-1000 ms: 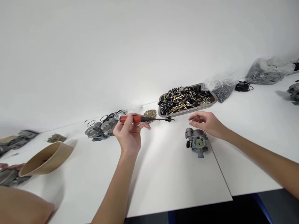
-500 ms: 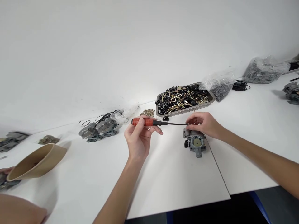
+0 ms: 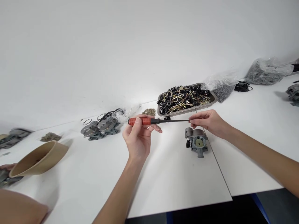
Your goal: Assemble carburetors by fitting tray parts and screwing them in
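Note:
My left hand (image 3: 138, 137) is closed around the red handle of a screwdriver (image 3: 142, 121), held level above the table with its shaft pointing right. At the far end of the shaft, my right hand (image 3: 207, 123) pinches its thumb and fingers at the tip. Whatever sits between those fingertips is too small or hidden to name. Just below the right hand, a grey metal carburetor (image 3: 198, 143) stands on the white table (image 3: 168, 183), apart from both hands, its round bore facing me.
Behind lies a metal tray (image 3: 187, 111) of black and brass-coloured parts, beside a small brass pile (image 3: 149, 112) and plastic bags of parts (image 3: 223, 88). Two more carburetors (image 3: 100, 127) stand left. A tan open-rimmed object (image 3: 39, 158) and another person's hand (image 3: 7, 167) are at far left.
My right hand has lifted off the carburetor's top and moved slightly up and right, fingers at the screwdriver tip. The screwdriver has risen a little; the carburetor stays standing.

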The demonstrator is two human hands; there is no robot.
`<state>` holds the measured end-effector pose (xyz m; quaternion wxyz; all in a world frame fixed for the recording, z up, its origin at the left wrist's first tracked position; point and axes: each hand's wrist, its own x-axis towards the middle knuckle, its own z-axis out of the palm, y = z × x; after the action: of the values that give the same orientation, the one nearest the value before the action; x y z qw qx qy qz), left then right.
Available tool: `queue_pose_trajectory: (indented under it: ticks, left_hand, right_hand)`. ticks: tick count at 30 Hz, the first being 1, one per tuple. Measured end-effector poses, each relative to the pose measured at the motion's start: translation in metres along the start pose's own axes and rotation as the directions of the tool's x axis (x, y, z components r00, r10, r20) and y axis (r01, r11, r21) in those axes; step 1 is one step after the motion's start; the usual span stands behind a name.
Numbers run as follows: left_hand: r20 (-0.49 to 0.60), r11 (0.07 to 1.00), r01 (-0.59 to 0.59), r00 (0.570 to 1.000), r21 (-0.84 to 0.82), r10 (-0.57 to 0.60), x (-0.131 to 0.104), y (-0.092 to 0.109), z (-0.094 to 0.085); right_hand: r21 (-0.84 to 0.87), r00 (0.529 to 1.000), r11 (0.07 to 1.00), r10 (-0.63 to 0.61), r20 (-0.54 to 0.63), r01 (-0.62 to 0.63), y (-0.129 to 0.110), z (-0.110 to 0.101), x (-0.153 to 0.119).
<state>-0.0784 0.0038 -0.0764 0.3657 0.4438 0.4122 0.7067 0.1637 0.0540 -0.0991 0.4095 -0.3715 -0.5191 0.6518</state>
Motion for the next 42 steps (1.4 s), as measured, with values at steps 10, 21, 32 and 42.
queue_pose_trajectory:
  ticks: [10,21,32,42]
  left_hand:
    - [0.009,1.000,0.000,1.000,-0.022,0.000,-0.003,0.001,0.001]
    - [0.036,0.995,-0.023,0.999,-0.102,0.027,-0.003,0.001,0.003]
    - [0.079,0.982,-0.173,0.981,-0.082,0.179,-0.009,0.012,0.014]
    - [0.163,0.914,-0.406,0.903,0.022,0.397,0.029,0.047,0.076]
  right_hand:
    - [0.133,0.997,0.989,0.069,0.015,-0.071,0.000,0.004,0.000]
    - [0.194,0.996,0.977,0.088,0.023,-0.091,0.000,0.005,-0.001]
    - [0.188,1.000,0.982,0.005,0.021,-0.009,0.004,0.003,0.000]
    - [0.306,0.946,0.900,-0.264,-0.190,0.312,-0.005,0.004,0.000]
